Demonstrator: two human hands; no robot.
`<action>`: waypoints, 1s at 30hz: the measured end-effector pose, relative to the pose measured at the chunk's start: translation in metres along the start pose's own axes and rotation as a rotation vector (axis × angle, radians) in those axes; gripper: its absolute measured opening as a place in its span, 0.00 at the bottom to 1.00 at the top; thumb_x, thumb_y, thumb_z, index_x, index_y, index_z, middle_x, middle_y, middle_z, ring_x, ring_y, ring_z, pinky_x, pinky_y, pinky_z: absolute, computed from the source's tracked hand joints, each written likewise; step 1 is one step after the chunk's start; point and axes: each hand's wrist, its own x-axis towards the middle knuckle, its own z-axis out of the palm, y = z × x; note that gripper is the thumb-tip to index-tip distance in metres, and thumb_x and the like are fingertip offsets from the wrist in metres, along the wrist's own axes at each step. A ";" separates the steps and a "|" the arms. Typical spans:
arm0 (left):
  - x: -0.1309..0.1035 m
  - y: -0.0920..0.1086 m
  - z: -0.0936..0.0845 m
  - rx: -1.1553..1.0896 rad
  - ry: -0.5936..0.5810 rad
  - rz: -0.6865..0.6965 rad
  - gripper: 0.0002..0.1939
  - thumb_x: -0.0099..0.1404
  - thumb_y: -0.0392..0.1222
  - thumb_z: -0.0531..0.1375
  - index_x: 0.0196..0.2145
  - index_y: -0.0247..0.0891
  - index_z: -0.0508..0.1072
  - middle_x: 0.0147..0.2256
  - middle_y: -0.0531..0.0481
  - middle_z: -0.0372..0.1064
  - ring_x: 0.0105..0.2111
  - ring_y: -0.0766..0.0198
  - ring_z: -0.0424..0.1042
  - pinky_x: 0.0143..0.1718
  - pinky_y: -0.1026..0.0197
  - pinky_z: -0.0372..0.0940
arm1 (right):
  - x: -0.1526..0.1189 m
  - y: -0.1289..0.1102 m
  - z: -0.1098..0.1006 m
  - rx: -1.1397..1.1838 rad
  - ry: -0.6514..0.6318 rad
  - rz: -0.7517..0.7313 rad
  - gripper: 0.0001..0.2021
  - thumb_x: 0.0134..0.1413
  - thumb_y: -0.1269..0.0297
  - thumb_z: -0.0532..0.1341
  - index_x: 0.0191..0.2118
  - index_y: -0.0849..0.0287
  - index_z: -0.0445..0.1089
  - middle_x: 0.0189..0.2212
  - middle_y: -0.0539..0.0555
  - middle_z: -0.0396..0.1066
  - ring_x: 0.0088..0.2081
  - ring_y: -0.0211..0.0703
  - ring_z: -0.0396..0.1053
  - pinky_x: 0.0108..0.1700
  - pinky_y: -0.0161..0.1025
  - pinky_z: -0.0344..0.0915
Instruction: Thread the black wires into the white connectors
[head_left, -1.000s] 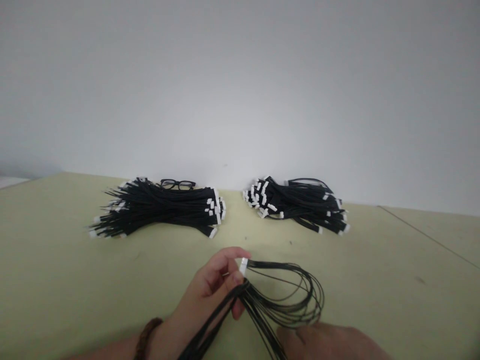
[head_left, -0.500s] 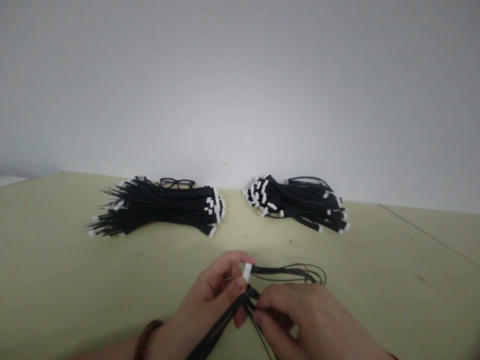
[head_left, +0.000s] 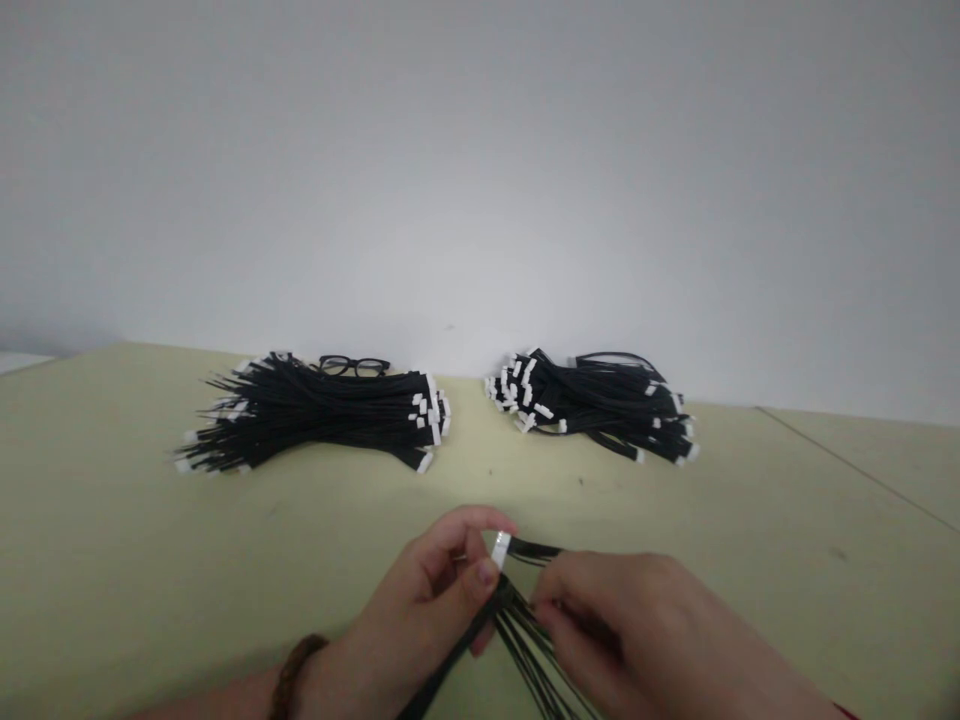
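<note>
Between thumb and forefinger, my left hand point(head_left: 442, 590) pinches a white connector point(head_left: 501, 550) tilted upright. It belongs to a black wire harness point(head_left: 525, 640), whose thin wires run right from the connector and also fan out below it toward the near edge. My right hand point(head_left: 637, 630) is closed just right of the connector, its bent fingers on some of these wires. The fingertips partly hide which strands they grip.
On the table point(head_left: 187, 560), a large bundle of black harnesses point(head_left: 330, 405) with white connectors lies at the back left. A second bundle point(head_left: 600, 400) lies at the back right. Eyeglasses point(head_left: 354, 366) rest behind the left bundle, near the pale wall point(head_left: 480, 180).
My right hand has shifted slightly right and up. The wires below the connector are now fanned out into separate strands, and the loop at the right is covered by my hand.
</note>
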 end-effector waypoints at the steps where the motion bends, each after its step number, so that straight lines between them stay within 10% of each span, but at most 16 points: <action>1: 0.001 -0.002 -0.002 -0.005 -0.004 -0.001 0.16 0.60 0.51 0.61 0.43 0.41 0.70 0.23 0.59 0.57 0.16 0.76 0.59 0.16 0.71 0.51 | 0.001 0.000 -0.009 0.138 -0.093 0.093 0.09 0.48 0.71 0.53 0.24 0.55 0.68 0.15 0.45 0.63 0.17 0.35 0.62 0.19 0.30 0.52; 6: 0.000 0.000 -0.004 0.023 0.072 -0.074 0.18 0.60 0.49 0.63 0.45 0.39 0.70 0.23 0.57 0.61 0.18 0.74 0.60 0.20 0.69 0.52 | 0.004 0.021 -0.058 0.974 -0.361 0.197 0.09 0.50 0.63 0.55 0.26 0.57 0.71 0.16 0.46 0.63 0.17 0.33 0.60 0.22 0.30 0.59; 14: -0.006 0.008 0.006 -0.013 0.174 -0.119 0.20 0.58 0.50 0.63 0.44 0.37 0.70 0.21 0.57 0.61 0.18 0.74 0.59 0.20 0.69 0.50 | 0.016 0.042 -0.072 1.250 0.557 0.071 0.05 0.53 0.60 0.62 0.30 0.52 0.73 0.27 0.48 0.64 0.28 0.34 0.66 0.33 0.31 0.68; 16: -0.006 0.007 0.004 -0.002 0.145 -0.102 0.19 0.58 0.51 0.63 0.43 0.37 0.71 0.22 0.57 0.62 0.18 0.74 0.59 0.20 0.69 0.51 | 0.014 0.033 -0.070 1.348 0.601 0.102 0.05 0.56 0.62 0.58 0.32 0.52 0.71 0.22 0.45 0.60 0.19 0.29 0.58 0.23 0.27 0.64; 19: -0.003 0.002 -0.002 0.006 0.072 -0.054 0.18 0.59 0.49 0.63 0.44 0.39 0.71 0.26 0.55 0.64 0.20 0.74 0.61 0.22 0.69 0.54 | 0.007 0.017 -0.057 1.212 0.284 0.094 0.09 0.57 0.58 0.57 0.29 0.55 0.66 0.20 0.46 0.66 0.12 0.27 0.51 0.15 0.27 0.54; 22: -0.002 -0.002 -0.004 -0.008 0.058 -0.023 0.14 0.61 0.47 0.62 0.44 0.41 0.70 0.24 0.57 0.62 0.17 0.76 0.60 0.19 0.70 0.52 | -0.001 0.006 -0.032 0.795 0.022 0.117 0.11 0.59 0.59 0.55 0.28 0.56 0.63 0.21 0.51 0.73 0.17 0.37 0.67 0.20 0.32 0.61; 26: -0.005 0.006 0.004 -0.065 0.121 -0.024 0.13 0.59 0.48 0.63 0.41 0.41 0.71 0.22 0.58 0.61 0.17 0.76 0.59 0.19 0.71 0.51 | -0.006 0.006 0.000 -0.011 0.197 -0.123 0.09 0.57 0.68 0.50 0.28 0.56 0.63 0.17 0.48 0.68 0.14 0.38 0.65 0.15 0.32 0.55; 30: -0.011 0.020 0.013 -0.093 0.149 -0.083 0.16 0.55 0.48 0.66 0.40 0.41 0.72 0.22 0.58 0.61 0.18 0.74 0.60 0.21 0.70 0.53 | -0.006 0.010 0.008 -0.237 0.365 -0.279 0.10 0.56 0.71 0.49 0.26 0.56 0.62 0.13 0.46 0.65 0.11 0.35 0.61 0.11 0.31 0.51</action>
